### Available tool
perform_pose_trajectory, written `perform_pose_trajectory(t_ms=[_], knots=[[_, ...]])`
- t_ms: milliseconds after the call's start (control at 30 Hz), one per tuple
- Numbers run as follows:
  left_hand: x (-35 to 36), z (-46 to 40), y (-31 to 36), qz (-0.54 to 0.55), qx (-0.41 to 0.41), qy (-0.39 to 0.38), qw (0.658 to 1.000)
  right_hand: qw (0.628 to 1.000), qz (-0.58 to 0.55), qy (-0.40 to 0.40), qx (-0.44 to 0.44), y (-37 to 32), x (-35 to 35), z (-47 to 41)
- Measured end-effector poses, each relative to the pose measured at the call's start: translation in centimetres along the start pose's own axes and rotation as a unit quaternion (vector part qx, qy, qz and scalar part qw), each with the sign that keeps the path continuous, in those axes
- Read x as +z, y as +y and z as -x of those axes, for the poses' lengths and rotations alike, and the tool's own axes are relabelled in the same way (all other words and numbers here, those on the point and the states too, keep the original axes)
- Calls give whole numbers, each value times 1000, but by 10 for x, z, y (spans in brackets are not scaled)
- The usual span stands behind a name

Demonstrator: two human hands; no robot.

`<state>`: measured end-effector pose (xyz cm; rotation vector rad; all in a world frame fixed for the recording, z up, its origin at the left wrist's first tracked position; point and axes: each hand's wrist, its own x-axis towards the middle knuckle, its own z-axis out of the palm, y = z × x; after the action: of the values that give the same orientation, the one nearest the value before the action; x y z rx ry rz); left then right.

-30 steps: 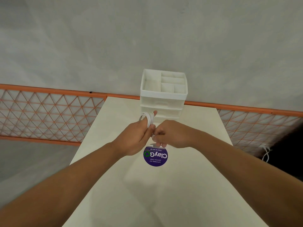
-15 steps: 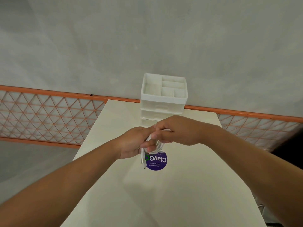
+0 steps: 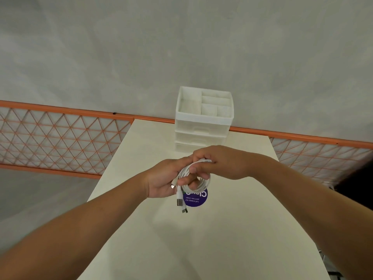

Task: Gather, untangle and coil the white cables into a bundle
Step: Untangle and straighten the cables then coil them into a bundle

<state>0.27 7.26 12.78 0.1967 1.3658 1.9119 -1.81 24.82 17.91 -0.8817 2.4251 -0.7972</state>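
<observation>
A coil of white cables (image 3: 198, 181) hangs in the air above the cream table (image 3: 201, 239), held between both hands. My left hand (image 3: 163, 178) grips the coil's left side, fingers curled under the loops. My right hand (image 3: 218, 162) comes from the right and pinches the top strand with thumb and fingers. Two plug ends (image 3: 180, 202) dangle below the coil, one a USB plug, the other a smaller connector. Part of the coil is hidden behind my fingers.
A round purple sticker (image 3: 197, 198) lies on the table right under the coil. A white drawer organiser (image 3: 203, 122) with open top compartments stands at the table's far edge. An orange lattice fence (image 3: 60, 140) runs behind, against a grey wall.
The coil has dropped lower and turned from upright to lying between the hands. My right hand has risen over the top of it, and the plug ends now hang free below.
</observation>
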Motion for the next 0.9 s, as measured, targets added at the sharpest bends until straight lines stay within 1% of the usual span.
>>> perform_pose_trajectory(t_ms=[100,133,300,400,533,633,733,800,900], knots=[[-5,-3,-2,-89,37,108,989,999,13,40,-15,6,3,-2],[-6,-3,-3,-110,52,131,984,998,17,57,-16,7,4,-2],[0,-1,-10,-215,119,192,950,993,26,119,-4,21,8,-7],[2,-1,-12,-233,166,197,938,988,10,155,-9,26,9,-8],[0,-3,-12,-253,197,165,933,975,-27,219,-5,25,6,-10],[3,-5,-9,-286,215,159,920,976,-22,216,-4,27,4,-11],[4,-6,-6,-306,235,169,907,975,-31,220,-6,32,6,-11],[4,-7,-4,-307,233,164,908,973,-54,223,-5,34,7,-10],[3,-7,-1,-301,206,152,919,980,-33,194,-13,36,3,-8]])
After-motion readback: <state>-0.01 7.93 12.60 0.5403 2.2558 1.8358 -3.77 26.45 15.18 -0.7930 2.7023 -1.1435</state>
